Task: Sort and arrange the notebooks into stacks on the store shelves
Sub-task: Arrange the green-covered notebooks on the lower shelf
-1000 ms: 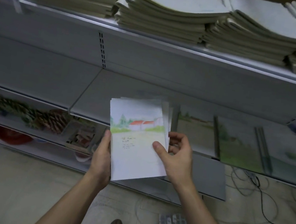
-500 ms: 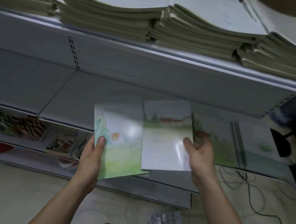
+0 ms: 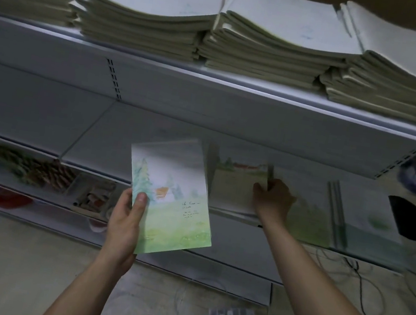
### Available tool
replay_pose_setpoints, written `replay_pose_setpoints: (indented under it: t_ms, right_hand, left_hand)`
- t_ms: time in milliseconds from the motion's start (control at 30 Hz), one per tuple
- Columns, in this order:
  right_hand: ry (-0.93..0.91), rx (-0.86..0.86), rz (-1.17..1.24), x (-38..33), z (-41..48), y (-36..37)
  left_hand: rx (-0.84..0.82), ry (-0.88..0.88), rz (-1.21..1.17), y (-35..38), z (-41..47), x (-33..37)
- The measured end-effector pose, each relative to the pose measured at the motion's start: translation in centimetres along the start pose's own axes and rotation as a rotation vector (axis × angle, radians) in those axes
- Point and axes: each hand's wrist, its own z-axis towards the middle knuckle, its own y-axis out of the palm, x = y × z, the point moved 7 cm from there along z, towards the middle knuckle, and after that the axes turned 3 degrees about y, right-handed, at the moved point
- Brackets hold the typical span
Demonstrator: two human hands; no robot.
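Note:
My left hand grips a small bundle of notebooks by its lower left corner; the top cover shows green grass, pale trees and an orange-roofed house. My right hand reaches to the middle shelf and holds a red-roofed landscape notebook at its right edge, lying flat on a stack there. Two more landscape stacks, a green one and a paler one, lie to its right.
The top shelf carries several tall stacks of cream notebooks. The lower left shelf holds pine cones and small goods. Cables trail over the tiled floor at right; a dark object stands past the shelf end.
My right hand took the red-roofed notebook off the bundle and carried it right and forward onto the middle-shelf stack. My left hand kept the bundle, its green cover now showing.

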Motion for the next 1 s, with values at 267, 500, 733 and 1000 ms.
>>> replay_pose_setpoints:
  t_ms: [267,500,733,1000]
  right_hand:
    - [-0.269,-0.082,0.356,-1.6,-9.6,-0.9]
    - [-0.182,-0.245,0.543,-0.6,-14.5,-1.8]
    - [-0.178,-0.204,0.515,2.2,-12.7,-5.6]
    - [-0.02,-0.173,0.558,7.5,-6.8,-9.7]
  left_hand:
    - [-0.03,-0.013,-0.032,2.1,-0.6,-0.9]
    - [-0.08,-0.029,0.002,4.9,-1.5,-2.3]
    - [-0.188,-0.026,0.029,8.4,-1.8,-3.1]
    - [-0.223,0.056,0.121,13.3,-2.7,-4.2]
